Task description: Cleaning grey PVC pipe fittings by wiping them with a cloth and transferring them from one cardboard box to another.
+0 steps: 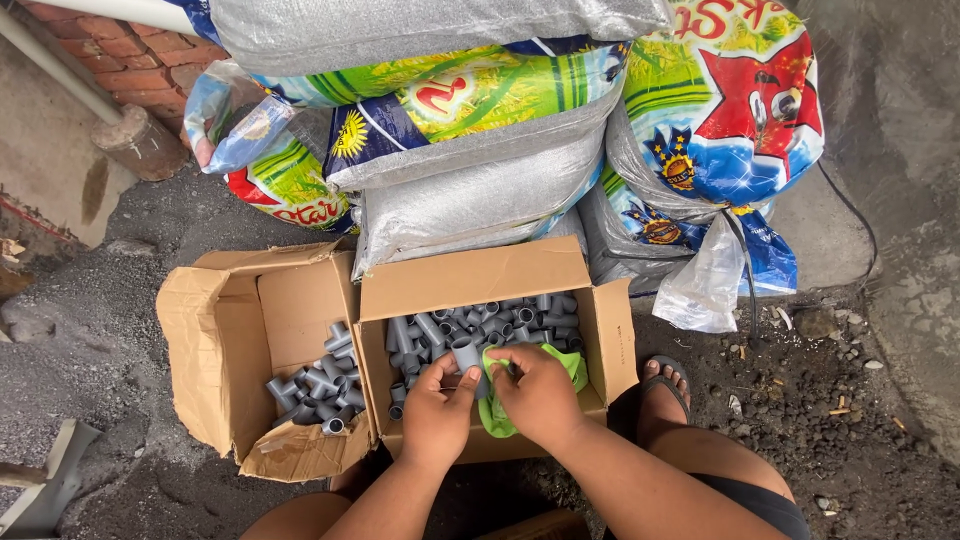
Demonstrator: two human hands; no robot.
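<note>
My left hand (437, 408) grips a grey plastic pipe fitting (467, 354) over the right cardboard box (470, 276). My right hand (537, 392) holds a green cloth (573, 365) against that fitting. The cloth hangs down below the hand over the box's front wall. The right box holds several grey pipe fittings (505, 318). Beside it, the left cardboard box (245, 315) lies tipped on its side with several more grey fittings (318, 385) in it.
Stacked woven sacks (470, 150), grey and brightly printed, stand right behind the boxes. My sandalled foot (664, 385) rests right of the right box on gravelly dirt. A brick wall and a pipe (60, 70) are at the upper left.
</note>
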